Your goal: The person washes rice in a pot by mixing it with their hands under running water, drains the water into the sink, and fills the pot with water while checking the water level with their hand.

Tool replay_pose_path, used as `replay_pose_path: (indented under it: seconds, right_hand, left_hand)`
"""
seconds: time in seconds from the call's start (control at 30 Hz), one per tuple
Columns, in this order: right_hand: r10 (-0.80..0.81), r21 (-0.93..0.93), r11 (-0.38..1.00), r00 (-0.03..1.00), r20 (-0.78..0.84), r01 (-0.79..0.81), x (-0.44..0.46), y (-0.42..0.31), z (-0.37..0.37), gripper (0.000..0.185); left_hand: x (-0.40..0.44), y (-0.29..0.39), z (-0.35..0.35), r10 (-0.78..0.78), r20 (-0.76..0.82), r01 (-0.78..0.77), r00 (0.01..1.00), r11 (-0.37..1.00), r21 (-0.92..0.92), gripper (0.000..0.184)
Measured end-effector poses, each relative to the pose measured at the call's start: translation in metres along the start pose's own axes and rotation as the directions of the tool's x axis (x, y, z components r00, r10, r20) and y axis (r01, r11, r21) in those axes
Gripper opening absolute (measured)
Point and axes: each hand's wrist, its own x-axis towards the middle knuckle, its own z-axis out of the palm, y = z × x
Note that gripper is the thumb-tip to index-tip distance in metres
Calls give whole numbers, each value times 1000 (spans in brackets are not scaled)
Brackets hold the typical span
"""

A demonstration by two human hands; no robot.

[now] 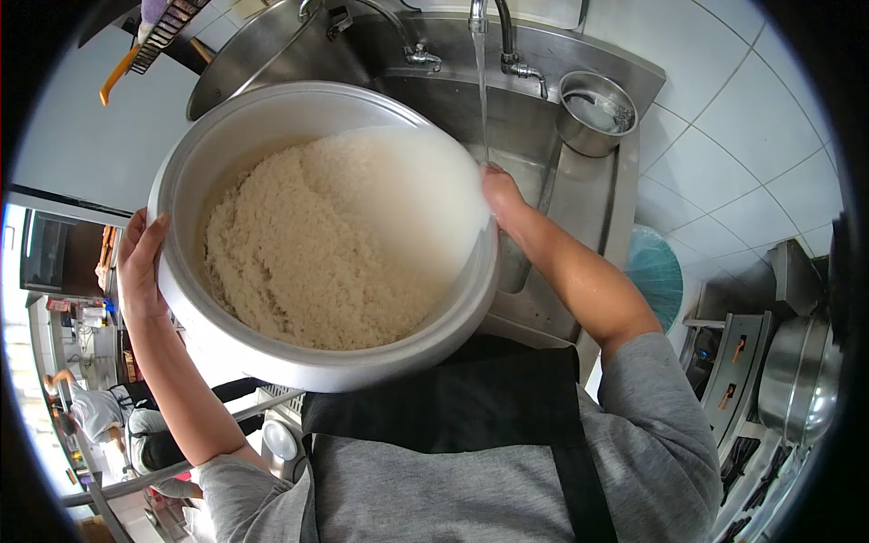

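Note:
A large round pot (335, 366) is tilted toward the sink. Wet rice (299, 244) is heaped on its left side, and cloudy white water (416, 190) has gathered on the right, up to the rim. My left hand (143, 258) is closed on the pot's left rim, fingers over the edge. At the right rim my right hand (500, 192) holds the pot, its fingers partly hidden behind the edge. A stream of water (482, 90) runs from the faucet (478, 16) just beyond my right hand.
The metal sink (525, 136) lies beyond the pot. A steel bowl (596, 113) stands on its right ledge, near a bin with a green liner (654, 276). Behind the pot leans a large metal vessel (262, 45). Other people (100, 412) are at the far lower left.

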Motion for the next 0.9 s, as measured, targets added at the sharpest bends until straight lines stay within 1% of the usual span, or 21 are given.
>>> replay_pose_path:
  seconds: [0.1, 0.2, 0.3, 0.4, 0.5, 0.6, 0.7, 0.8, 0.9]
  right_hand:
    - [-87, 34, 996, 991, 102, 84, -6, 0, -2, 36]
    - [0, 53, 999, 982, 188, -10, -6, -5, -4, 35]
    - [119, -36, 993, 985, 128, -115, -17, -18, -4, 33]
    - [157, 106, 981, 984, 82, -165, -10, -9, -2, 31]
    - [82, 92, 991, 990, 113, -92, -4, -3, -4, 30]
    - [127, 45, 990, 987, 94, -132, -13, -12, -3, 30]
    - [104, 39, 993, 987, 126, -109, -8, -7, -5, 31]
    - [128, 26, 991, 987, 96, -131, -18, -17, -4, 34]
    - [117, 97, 986, 981, 153, -133, -5, -2, -5, 37]
  left_hand:
    - [-2, 2, 2, 7, -4, -7, 1000, 1000, -7, 32]
    - [-1, 3, 0, -12, 27, 13, 1000, 1000, -3, 31]
    - [-1, 7, 4, 10, 13, -10, 1000, 999, 32, 29]
    - [-1, 7, 7, 22, 34, -21, 999, 1000, -12, 28]
    - [0, 7, 8, 22, 28, -21, 999, 1000, -10, 29]
    - [2, 6, 5, 19, 47, -19, 999, 1000, -4, 30]
    - [0, 9, 10, 23, 63, -22, 998, 1000, -22, 31]
    - [1, 9, 8, 17, 69, -16, 997, 1000, -13, 32]
    - [1, 9, 7, 3, 56, -3, 998, 1000, -2, 31]
